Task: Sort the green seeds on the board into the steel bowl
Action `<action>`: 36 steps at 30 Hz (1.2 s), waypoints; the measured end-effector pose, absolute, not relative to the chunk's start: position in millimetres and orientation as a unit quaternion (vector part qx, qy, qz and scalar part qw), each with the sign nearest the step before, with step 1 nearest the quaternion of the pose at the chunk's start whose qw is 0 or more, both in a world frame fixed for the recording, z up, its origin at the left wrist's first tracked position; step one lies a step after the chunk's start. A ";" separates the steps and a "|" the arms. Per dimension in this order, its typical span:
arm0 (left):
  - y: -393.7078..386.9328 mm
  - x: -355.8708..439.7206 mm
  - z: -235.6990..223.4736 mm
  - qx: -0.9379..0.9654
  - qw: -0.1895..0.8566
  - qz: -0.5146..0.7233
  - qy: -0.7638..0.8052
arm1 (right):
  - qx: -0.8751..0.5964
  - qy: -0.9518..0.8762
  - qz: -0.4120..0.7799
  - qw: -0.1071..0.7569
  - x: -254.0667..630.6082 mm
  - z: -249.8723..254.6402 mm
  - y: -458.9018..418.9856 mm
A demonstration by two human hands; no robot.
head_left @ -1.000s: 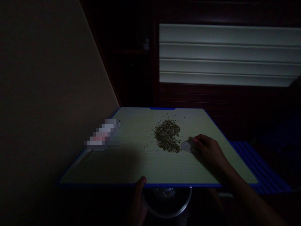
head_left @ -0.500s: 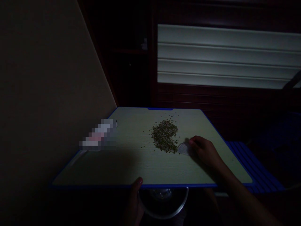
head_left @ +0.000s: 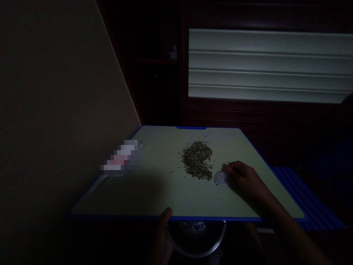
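Note:
A pile of small brownish-green seeds or grains (head_left: 196, 160) lies spread on the pale, blue-edged tabletop (head_left: 132, 195). Just right of the pile, my right hand (head_left: 246, 178) pinches a flat, pale scraper-like piece (head_left: 221, 179) with a rounded edge and curved ridges. That piece rests on or very near the tabletop, a small gap from the pile. Below the table's front edge, my left hand (head_left: 165, 232) grips the left side of a round metal bowl (head_left: 202, 254), its thumb up against the table edge. The dark bowl's contents cannot be made out.
A blurred-out white and pink packet (head_left: 120, 160) lies at the table's left side, with a pale strip (head_left: 97, 184) beside it. A wall (head_left: 68, 92) rises on the left. Behind stands dark wooden furniture with a white slatted panel (head_left: 261, 66). A blue striped surface (head_left: 306, 198) is at right.
My right hand has drawn the scraper-like piece slightly right and toward me, off the pile's edge. The whole view has shifted a little. My left hand stays at the bowl.

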State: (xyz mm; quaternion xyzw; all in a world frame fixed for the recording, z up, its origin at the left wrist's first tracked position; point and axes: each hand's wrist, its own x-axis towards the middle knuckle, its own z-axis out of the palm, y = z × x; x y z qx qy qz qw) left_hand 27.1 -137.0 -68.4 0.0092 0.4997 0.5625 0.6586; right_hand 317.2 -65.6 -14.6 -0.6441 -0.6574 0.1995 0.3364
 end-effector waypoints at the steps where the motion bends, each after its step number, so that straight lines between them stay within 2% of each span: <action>1: -136.9 26.9 -67.9 0.005 0.655 0.564 0.503 | -0.644 -0.659 0.197 0.335 317.5 -15.0 -66.7; 6: -137.7 25.2 -71.6 0.005 0.634 0.578 0.514 | -0.650 -0.669 0.178 0.314 313.5 -13.0 -76.9; 19: -138.8 25.1 -80.0 0.019 0.684 0.553 0.476 | -0.659 -0.690 0.116 0.276 292.6 -8.9 -99.4; 27: -141.9 20.6 -87.8 0.020 0.717 0.527 0.455 | -0.659 -0.688 0.127 0.276 284.2 -8.8 -106.6; 32: -138.7 23.1 -88.3 0.020 0.676 0.566 0.471 | -0.655 -0.692 0.136 0.271 280.7 -10.1 -107.7; 36: -138.4 24.3 -83.5 0.009 0.693 0.559 0.454 | -0.643 -0.702 0.137 0.272 278.4 -12.4 -108.6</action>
